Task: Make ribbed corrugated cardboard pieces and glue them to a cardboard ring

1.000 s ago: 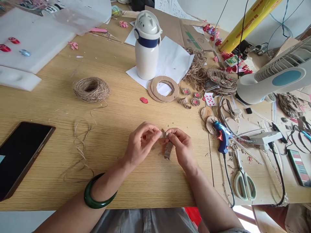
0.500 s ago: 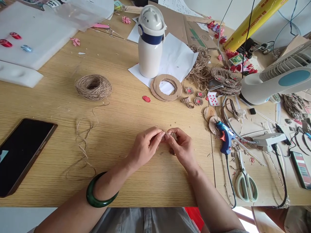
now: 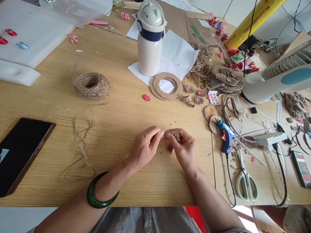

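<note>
Above the wooden table, my left hand and my right hand meet at a small brown corrugated cardboard strip. My left thumb and forefinger pinch one end of it. The thumb and fingers of my right hand close on the strip just beside, and its ridged part shows behind the right thumb. A short end hangs under the right hand. Fingers cover much of the strip. Beyond the hands lie two red paper discs, stacked cardboard rings and small cardboard rosettes.
A glue gun and scissors lie on the right, near a white fan. At the left are a twine ball with a loose tail and a phone. A white bottle stands at the back.
My right hand has shifted slightly right, away from the left fingertips, and more of the ridged cardboard strip shows between and behind my fingers. The camera view has moved slightly.
</note>
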Available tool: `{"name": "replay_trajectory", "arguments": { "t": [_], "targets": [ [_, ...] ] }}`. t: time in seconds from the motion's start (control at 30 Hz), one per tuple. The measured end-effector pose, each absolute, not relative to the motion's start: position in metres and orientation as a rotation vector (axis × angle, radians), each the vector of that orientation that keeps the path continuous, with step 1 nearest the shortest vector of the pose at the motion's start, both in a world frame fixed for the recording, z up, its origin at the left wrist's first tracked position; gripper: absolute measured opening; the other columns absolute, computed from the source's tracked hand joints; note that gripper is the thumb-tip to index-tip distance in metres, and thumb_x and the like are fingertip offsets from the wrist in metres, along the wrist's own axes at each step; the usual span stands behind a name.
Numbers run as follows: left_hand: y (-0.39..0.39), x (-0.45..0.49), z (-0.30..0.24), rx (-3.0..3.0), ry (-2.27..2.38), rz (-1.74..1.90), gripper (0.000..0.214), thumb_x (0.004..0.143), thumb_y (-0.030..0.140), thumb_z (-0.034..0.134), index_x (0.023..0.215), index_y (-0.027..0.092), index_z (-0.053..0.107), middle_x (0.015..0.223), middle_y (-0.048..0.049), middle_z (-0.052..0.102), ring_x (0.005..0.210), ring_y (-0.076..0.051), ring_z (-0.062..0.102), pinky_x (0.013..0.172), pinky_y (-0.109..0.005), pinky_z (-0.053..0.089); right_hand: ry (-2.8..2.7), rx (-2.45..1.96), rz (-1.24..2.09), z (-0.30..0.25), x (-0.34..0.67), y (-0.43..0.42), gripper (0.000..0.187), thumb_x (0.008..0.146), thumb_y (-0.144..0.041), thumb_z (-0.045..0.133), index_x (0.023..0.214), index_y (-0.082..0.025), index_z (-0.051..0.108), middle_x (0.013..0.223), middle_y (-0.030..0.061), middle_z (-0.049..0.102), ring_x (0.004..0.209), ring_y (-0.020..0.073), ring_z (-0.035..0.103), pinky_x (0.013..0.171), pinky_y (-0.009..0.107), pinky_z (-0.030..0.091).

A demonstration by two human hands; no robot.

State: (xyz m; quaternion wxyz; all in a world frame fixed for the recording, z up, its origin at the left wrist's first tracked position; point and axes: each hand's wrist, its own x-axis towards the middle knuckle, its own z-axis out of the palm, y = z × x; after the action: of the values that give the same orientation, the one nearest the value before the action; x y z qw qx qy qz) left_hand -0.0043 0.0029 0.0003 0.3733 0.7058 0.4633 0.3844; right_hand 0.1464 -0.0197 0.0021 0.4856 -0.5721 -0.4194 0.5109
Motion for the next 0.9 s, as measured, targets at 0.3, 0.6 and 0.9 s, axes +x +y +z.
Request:
{"name": "replay_trajectory", "arguments": {
  "t": [0.3, 0.6, 0.9],
  "targets": [
    [0.003, -0.008, -0.001, 1.418, 1.104, 0.835, 0.030, 0.099, 0.039, 0.046, 0.076, 0.020, 0.050, 0.057, 0.0060, 0.042, 0.048, -0.008, 0.040, 0.047, -0.021, 0.034, -0.724, -1.332, 1.520, 0.002, 0.151, -0.011, 0.024, 0.070, -0.038, 0.084, 0.074, -0.018, 0.071, 0.064, 0.0021, 0.073, 0.059, 0.0148, 0.069, 0.064, 0.028, 0.058],
    [0.002, -0.005, -0.002, 1.123, 1.049, 0.799, 0.034, 0.096, 0.047, 0.051, 0.076, 0.019, 0.052, 0.059, 0.0053, 0.048, 0.048, -0.008, 0.050, 0.044, -0.019, 0.040, -0.705, -1.322, 1.541, 0.003, 0.151, -0.009, 0.027, 0.070, -0.040, 0.085, 0.075, -0.019, 0.070, 0.066, 0.0017, 0.073, 0.060, 0.0158, 0.070, 0.061, 0.028, 0.057],
    [0.005, -0.009, 0.001, 1.266, 1.120, 0.730, 0.025, 0.094, 0.036, 0.053, 0.077, 0.018, 0.055, 0.055, 0.0062, 0.049, 0.047, -0.007, 0.048, 0.041, -0.015, 0.037, -0.809, -1.407, 1.454, 0.003, 0.152, -0.012, 0.025, 0.073, -0.038, 0.083, 0.078, -0.018, 0.070, 0.070, 0.0022, 0.074, 0.065, 0.0153, 0.072, 0.063, 0.025, 0.057]
  ]
}}
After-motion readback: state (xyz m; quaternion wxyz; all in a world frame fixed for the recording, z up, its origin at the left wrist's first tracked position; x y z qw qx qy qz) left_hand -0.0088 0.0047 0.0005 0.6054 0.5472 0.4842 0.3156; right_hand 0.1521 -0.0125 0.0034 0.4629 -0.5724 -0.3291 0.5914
